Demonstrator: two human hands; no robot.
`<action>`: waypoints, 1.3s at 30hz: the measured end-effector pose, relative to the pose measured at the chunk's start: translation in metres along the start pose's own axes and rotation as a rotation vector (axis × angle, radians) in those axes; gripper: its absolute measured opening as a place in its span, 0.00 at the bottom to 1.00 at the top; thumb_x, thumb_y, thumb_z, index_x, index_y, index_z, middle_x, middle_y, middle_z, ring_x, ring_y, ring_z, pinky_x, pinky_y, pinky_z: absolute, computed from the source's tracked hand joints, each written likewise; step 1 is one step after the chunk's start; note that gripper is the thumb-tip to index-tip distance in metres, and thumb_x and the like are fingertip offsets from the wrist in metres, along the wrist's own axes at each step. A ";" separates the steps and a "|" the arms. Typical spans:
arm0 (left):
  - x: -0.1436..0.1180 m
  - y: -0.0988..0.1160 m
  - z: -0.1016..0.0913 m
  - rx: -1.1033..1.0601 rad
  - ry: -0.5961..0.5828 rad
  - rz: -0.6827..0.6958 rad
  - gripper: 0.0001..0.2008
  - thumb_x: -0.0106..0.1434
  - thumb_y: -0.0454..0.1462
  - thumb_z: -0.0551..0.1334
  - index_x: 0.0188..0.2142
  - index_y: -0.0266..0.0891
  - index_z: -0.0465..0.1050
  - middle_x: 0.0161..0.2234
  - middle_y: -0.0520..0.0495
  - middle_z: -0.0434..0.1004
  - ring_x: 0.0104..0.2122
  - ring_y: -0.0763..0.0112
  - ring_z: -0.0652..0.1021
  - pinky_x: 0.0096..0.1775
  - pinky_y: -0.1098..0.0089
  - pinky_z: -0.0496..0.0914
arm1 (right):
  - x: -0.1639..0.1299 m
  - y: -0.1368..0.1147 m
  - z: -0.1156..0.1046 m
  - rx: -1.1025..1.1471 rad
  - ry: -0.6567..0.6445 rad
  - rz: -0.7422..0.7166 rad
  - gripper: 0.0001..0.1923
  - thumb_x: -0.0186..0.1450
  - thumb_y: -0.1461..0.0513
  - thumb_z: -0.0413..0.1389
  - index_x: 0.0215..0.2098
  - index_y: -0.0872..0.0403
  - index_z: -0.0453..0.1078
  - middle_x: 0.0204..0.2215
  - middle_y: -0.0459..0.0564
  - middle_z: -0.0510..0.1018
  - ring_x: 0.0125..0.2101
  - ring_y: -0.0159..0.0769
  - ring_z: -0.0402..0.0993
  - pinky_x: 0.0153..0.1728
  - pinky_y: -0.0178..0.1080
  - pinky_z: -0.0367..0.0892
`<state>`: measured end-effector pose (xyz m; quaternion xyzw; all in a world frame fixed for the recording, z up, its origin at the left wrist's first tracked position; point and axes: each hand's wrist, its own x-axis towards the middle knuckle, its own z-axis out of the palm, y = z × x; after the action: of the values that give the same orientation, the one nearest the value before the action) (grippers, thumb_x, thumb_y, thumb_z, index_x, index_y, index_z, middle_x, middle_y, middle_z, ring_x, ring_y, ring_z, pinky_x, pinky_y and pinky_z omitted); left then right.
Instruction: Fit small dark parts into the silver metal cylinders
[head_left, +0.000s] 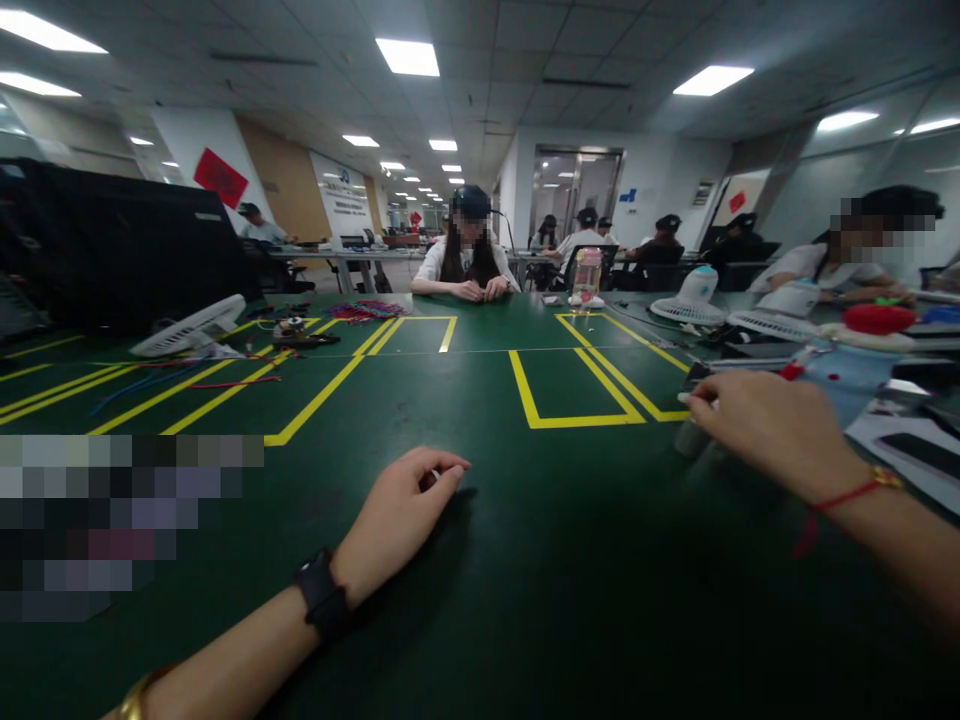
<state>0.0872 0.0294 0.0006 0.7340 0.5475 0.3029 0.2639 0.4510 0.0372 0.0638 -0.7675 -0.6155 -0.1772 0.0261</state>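
Ceiling panels are lighting a wide office, where a dark green desk (480,600) marked with yellow tape lines (577,420) is stretching ahead. The left hand (401,515) is resting on the bare desk, its fingers (442,468) curling loosely inward and holding nothing visible. The right hand (772,425) is lying farther right, near a taped corner, its fingers (701,395) pinching a small pale object (686,435) that is sitting on the desk; what that object is, I cannot tell. Across the desk a person (469,255) is sitting, near a pink bottle (586,275) and a white fan (694,295).
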 end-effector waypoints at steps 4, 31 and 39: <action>0.000 0.000 0.001 0.001 0.000 0.005 0.15 0.63 0.45 0.54 0.40 0.43 0.77 0.39 0.47 0.78 0.36 0.61 0.75 0.37 0.64 0.67 | 0.011 0.024 0.006 0.019 -0.104 0.045 0.19 0.62 0.51 0.46 0.35 0.51 0.74 0.34 0.54 0.76 0.34 0.42 0.70 0.29 0.39 0.56; -0.003 0.004 -0.002 -0.012 -0.018 0.018 0.15 0.64 0.45 0.53 0.39 0.43 0.77 0.39 0.47 0.78 0.36 0.61 0.75 0.37 0.64 0.67 | 0.025 0.046 0.012 0.162 -0.236 0.085 0.22 0.58 0.46 0.49 0.40 0.49 0.75 0.38 0.54 0.76 0.37 0.46 0.70 0.33 0.42 0.59; -0.003 0.004 -0.002 -0.010 -0.024 0.011 0.16 0.64 0.46 0.53 0.40 0.43 0.76 0.39 0.47 0.78 0.37 0.61 0.75 0.37 0.64 0.67 | 0.031 0.052 0.025 0.257 -0.289 -0.060 0.30 0.57 0.52 0.55 0.56 0.52 0.65 0.50 0.56 0.73 0.44 0.44 0.71 0.41 0.40 0.62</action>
<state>0.0876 0.0261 0.0043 0.7392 0.5389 0.2983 0.2725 0.5123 0.0602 0.0587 -0.7566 -0.6530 0.0141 0.0301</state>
